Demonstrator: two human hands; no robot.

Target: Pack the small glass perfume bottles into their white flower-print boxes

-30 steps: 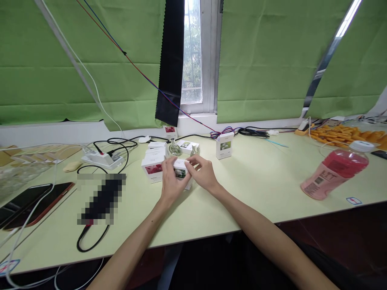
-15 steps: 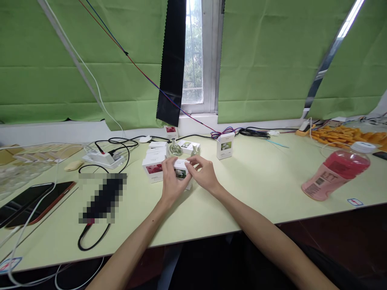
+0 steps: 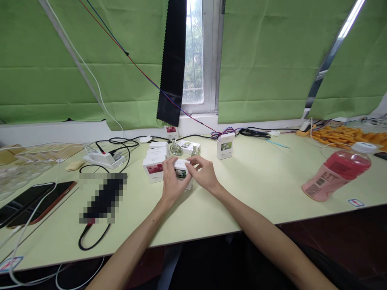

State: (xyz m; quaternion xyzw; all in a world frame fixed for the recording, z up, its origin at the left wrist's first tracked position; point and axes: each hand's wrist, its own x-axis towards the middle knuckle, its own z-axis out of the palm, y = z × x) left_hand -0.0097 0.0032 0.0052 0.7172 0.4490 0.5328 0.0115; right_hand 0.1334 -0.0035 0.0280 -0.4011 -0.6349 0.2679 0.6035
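small white box (image 3: 181, 166) sits on or just above the tabletop (image 3: 260, 181), beside the red-flower box (image 3: 155, 169), grip clamped on it, left hand (image 3: 173, 182) around its sides, right hand (image 3: 204, 174) at the upper right corner; light, even pressure should spare the card creasing.

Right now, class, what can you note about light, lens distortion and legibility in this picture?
Head view: the window is bright, washed pale; head view: the pink bottle leans outward, perhaps lens stretch; head view: coarse pixel blocks mask a dark item; head view: lettering on the held box is too small to read.
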